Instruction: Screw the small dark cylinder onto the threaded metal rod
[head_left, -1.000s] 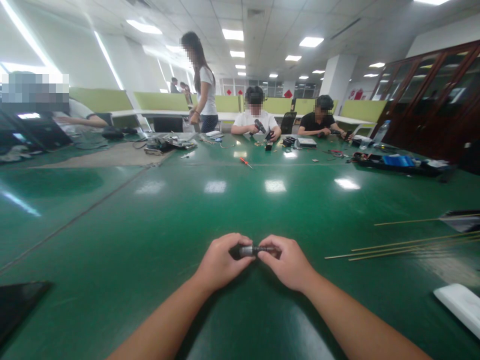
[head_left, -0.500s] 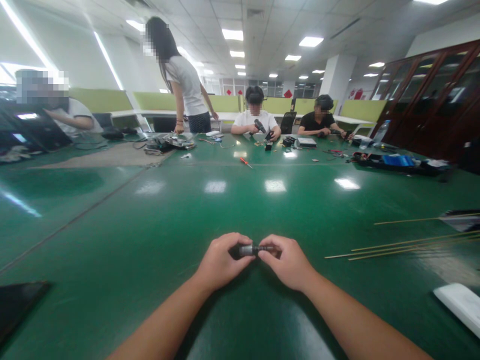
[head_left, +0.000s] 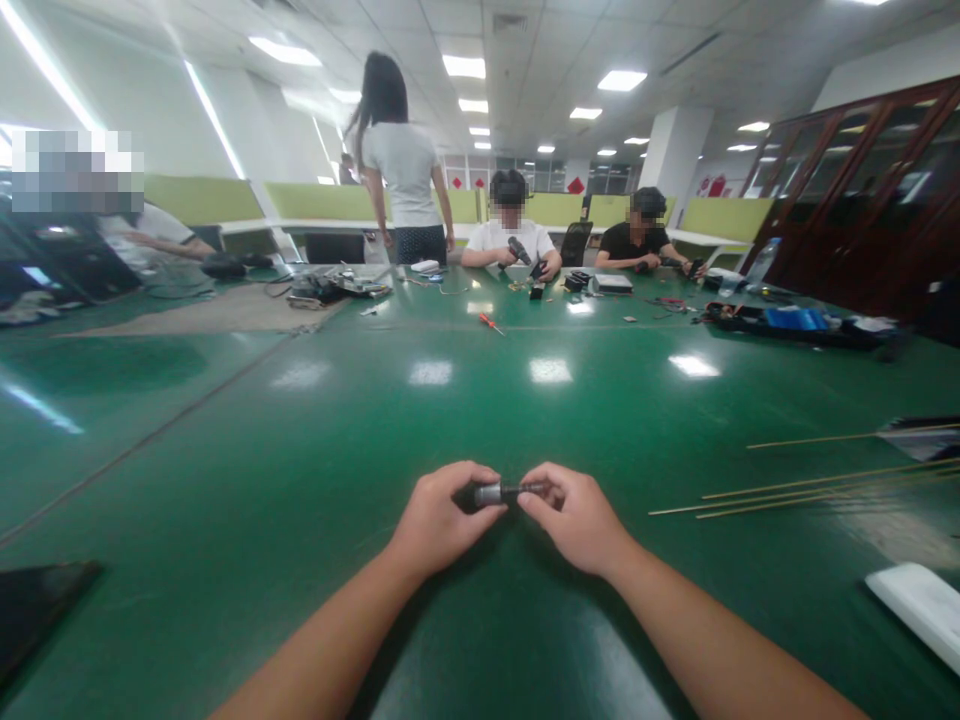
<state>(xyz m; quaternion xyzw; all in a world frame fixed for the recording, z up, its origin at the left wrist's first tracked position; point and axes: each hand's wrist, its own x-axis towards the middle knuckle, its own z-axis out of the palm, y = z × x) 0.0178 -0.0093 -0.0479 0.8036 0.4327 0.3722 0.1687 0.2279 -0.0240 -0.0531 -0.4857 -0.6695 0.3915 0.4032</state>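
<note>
Between my hands lies a small cylindrical part with a thin dark shaft (head_left: 490,494); its body is black and silver-grey, and I cannot make out its exact kind. My left hand (head_left: 444,515) is curled round the body, with the thumb below it and the fingers above. My right hand (head_left: 576,518) pinches the shaft end between thumb and fingertips, which partly hide it. The part is held roughly level, low over the green table (head_left: 480,430). Whether it touches the table is unclear.
Thin brass-coloured rods (head_left: 810,490) and a white device (head_left: 919,605) lie to the right. A dark flat object (head_left: 41,605) is at the lower left. Farther off are an orange screwdriver (head_left: 491,323) and a black tray (head_left: 795,325). Several people sit or stand beyond.
My hands and the part have shifted very slightly, with the grip much the same. Across the table, the standing person has turned away and moved to the right.
</note>
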